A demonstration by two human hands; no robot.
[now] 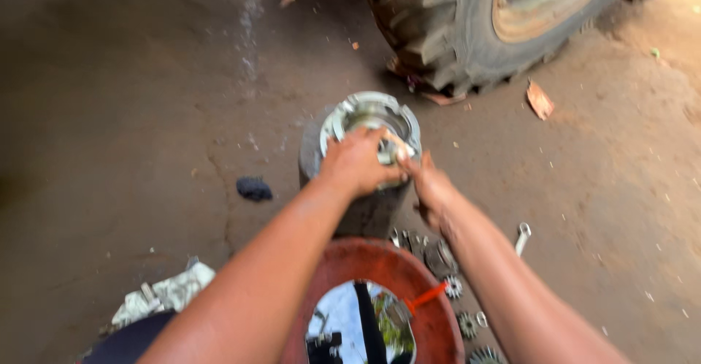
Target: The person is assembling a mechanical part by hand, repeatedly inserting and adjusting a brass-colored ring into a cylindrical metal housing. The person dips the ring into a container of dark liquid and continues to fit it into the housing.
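We look down at a round metal housing (pixel 363 161) standing upright on the dirt floor (pixel 124 116), its open top ringed by a pale notched flange. Our left hand (pixel 358 162) lies flat over the near rim of that opening, palm down, the fingers (pixel 376 139) curled over the edge and pressed on the metal. Our right hand (pixel 431 189) comes in just beside it from the right, its fingers (pixel 409 161) pinched together on a small light-coloured part (pixel 396 147) at the rim; the blur keeps us from telling what the part is. The two hands touch or nearly touch at the rim.

Close beneath us sits a red basin (pixel 365 258) holding dark liquid that mirrors the sky, with a thin orange rod (pixel 427 297) resting across its right edge. To the right of the basin, several small gears (pixel 454 286) and other dark metal parts lie on the floor, and a bright spanner (pixel 522 237) lies a little farther right. A crumpled pale rag (pixel 164 297) lies at lower left, and a small dark lump (pixel 254 188) rests on the floor left of the housing. Beyond the housing stands a large lugged tractor tyre (pixel 453 28), with a dry leaf (pixel 539 101) near its base.
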